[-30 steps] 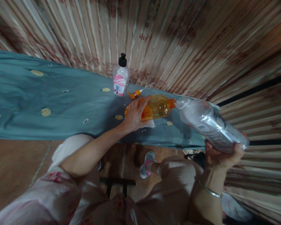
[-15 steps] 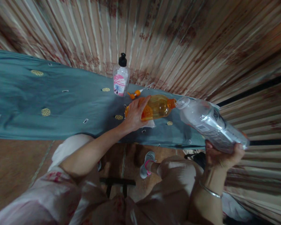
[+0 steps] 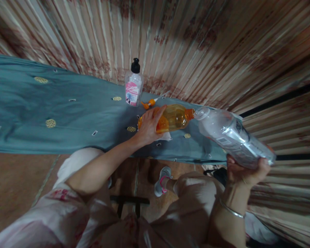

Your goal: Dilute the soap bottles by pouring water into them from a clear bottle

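My left hand (image 3: 150, 126) is wrapped round the lower part of an orange see-through bottle (image 3: 176, 117), which lies tilted with its open neck to the right. My right hand (image 3: 246, 172) grips the base end of a large clear bottle (image 3: 229, 132) with a silvery label. The large bottle slants down to the left, its mouth at the orange bottle's neck; whether the two touch is too small to tell. An orange pump top (image 3: 150, 103) with a pale tube lies behind my left hand. A clear bottle with a black cap and pink label (image 3: 133, 90) stands left of the pump.
A teal patterned cloth (image 3: 74, 120) covers the long narrow surface. Pleated curtains (image 3: 144, 38) hang directly behind it. A whitish piece (image 3: 166, 136) lies under the orange bottle. Below are my legs, a shoe (image 3: 162, 181) and a dark bar (image 3: 130, 200).
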### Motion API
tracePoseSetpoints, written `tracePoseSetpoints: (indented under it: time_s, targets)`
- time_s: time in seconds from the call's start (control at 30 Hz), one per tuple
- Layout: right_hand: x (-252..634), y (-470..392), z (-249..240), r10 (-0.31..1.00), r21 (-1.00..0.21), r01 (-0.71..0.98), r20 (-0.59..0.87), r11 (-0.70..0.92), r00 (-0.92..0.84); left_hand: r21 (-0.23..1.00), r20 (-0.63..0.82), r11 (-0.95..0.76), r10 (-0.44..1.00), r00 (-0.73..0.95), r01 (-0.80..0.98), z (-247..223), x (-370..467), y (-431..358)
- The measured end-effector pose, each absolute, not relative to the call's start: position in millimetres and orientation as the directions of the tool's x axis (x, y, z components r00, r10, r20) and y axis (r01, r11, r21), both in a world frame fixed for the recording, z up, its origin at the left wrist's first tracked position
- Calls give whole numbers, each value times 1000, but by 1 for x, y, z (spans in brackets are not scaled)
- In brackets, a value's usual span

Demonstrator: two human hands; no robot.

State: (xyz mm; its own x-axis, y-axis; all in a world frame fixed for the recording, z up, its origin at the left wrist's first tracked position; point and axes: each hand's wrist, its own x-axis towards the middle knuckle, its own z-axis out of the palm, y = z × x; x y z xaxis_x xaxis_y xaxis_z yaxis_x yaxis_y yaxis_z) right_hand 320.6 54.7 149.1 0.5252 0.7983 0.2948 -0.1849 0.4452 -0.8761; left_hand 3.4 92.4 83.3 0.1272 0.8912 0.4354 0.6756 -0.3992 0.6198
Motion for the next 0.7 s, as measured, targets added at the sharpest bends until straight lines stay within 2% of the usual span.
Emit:
tracePoseSetpoints:
  time_s: [0.7]
  targets:
    - [320,54,151,798,-904,-143,271,403,538,614,448,-406,885,124,677,81,4,93]
